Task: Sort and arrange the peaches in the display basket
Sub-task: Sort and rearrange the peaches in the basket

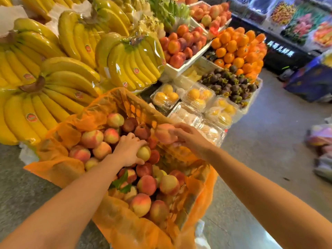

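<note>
— Many peaches [146,185] heaped in basket [143,106]; orange liner [125,230] draped over rim. Hands?
— Left hand [129,150] curled round pale peach [143,153] mid-pile, touching neighbours. Right hand [188,137] gripping pink peach [164,133] at far-right rim.
— Other containers?
— White tray [181,69] of red-orange fruit behind. Clear boxes [167,96] of yellow fruit just beside far rim. Oranges [237,49] and mangosteens [230,83] further right. Bananas [71,69] stacked left, just beside liner.
— Surface, room?
— Grey surface [10,177] left of basket. Grey floor [269,141] right, bags [319,141] lying on it. Lit fruit displays [296,20] beyond.
— Open room?
— Near and right edges of basket open toward floor. Left and far sides hemmed by bananas and boxes.
</note>
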Demonstrator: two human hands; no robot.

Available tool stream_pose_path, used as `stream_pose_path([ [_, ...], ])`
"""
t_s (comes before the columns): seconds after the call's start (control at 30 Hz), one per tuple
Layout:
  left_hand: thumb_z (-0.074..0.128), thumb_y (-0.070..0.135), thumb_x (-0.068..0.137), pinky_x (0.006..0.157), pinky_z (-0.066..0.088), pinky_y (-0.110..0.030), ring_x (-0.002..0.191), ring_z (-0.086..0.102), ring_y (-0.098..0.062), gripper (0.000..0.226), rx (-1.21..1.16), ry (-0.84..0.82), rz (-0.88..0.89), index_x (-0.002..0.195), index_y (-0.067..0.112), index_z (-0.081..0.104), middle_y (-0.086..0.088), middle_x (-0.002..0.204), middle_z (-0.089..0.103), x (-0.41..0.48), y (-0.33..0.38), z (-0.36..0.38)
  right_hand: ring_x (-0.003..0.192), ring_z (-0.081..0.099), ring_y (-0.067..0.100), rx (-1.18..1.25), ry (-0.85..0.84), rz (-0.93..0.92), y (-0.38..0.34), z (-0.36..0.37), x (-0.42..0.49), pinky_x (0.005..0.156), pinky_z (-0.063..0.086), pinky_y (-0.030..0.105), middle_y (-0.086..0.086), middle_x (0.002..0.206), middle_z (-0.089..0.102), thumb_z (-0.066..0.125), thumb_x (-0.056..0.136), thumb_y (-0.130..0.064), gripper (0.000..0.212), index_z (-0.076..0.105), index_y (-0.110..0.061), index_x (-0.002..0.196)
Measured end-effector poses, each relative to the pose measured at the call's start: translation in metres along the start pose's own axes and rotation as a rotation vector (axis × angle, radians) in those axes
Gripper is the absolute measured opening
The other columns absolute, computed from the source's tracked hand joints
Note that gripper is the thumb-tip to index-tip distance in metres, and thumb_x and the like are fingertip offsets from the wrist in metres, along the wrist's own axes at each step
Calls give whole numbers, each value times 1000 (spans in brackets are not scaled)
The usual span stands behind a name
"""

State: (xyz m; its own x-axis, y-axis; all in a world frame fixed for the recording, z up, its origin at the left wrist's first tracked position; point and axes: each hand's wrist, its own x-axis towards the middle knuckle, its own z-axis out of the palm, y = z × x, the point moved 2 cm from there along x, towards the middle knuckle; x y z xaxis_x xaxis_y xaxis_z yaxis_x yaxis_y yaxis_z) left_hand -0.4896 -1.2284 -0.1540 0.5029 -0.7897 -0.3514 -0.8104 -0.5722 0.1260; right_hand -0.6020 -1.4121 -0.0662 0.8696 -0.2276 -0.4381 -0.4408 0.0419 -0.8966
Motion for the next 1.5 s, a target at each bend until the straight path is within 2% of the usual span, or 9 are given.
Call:
stream_pose_path([
  [0.23,71,59,73,99,33,-37,124,37,-24,77,49,3,-10,136,24,42,1,125,55,7,7,1,77,63,15,59,-80,2,2,-16,-9,73,56,23,6,92,61,67,90,-20,23,62,-16,112],
  [0.4,74,62,67,96,32,-36,121,41,-22,75,-156,34,3,130,30,50,-1,123,53,3,4,-2,85,63,17,68,-108,-2,1,-21,-10,77,56,26,12,98,62,67,90,-23,26,61,-13,113],
  [0.57,67,78,53,95,41,-40,112,49,-22,85,-524,-5,-14,126,38,51,8,120,55,-4,0,-7,87,62,18,74,-125,9,2,-24,-11,79,56,27,12,101,62,64,92,-22,22,61,-16,113],
  [0.7,85,51,60,90,49,-36,105,57,-11,66,-855,-7,-13,117,34,58,12,116,59,-14,8,-22,87,61,18,75,-149,-2,2,-27,-15,77,55,26,12,101,62,65,90,-21,21,62,-17,111],
  [0.8,88,52,52,83,53,-33,99,63,-12,70,-1116,-25,-71,112,32,59,3,111,64,-21,12,-28,94,61,22,94,-165,-11,2,-29,-20,78,55,27,11,105,63,72,84,-23,35,61,-14,116],
  [0.9,86,34,61,78,57,-33,107,64,-23,70,-1483,-97,-147,121,17,56,-10,121,61,-29,18,-32,104,63,27,102,-176,-18,5,-29,-24,86,56,34,14,115,64,72,79,-24,47,59,-11,122],
  [1.07,92,40,50,85,55,-43,119,57,-35,97,-1820,-215,-111,131,5,52,-21,131,57,-39,26,-33,117,59,30,39,-179,-66,11,-27,-32,100,49,52,12,128,59,80,71,-25,47,66,-27,115],
  [1.33,94,52,31,80,57,-34,107,63,-26,106,-1918,-165,-192,123,14,58,-14,119,65,-51,45,-34,118,58,27,-39,-162,-160,13,-23,-43,100,44,61,2,128,60,79,76,-23,47,64,-31,119],
  [1.5,92,43,47,91,55,-37,120,57,-30,97,-1950,-199,-51,134,20,54,-14,132,59,-56,48,-35,119,56,35,57,-145,-141,15,-26,-50,102,42,61,11,127,60,70,79,-24,40,65,-26,119],
])
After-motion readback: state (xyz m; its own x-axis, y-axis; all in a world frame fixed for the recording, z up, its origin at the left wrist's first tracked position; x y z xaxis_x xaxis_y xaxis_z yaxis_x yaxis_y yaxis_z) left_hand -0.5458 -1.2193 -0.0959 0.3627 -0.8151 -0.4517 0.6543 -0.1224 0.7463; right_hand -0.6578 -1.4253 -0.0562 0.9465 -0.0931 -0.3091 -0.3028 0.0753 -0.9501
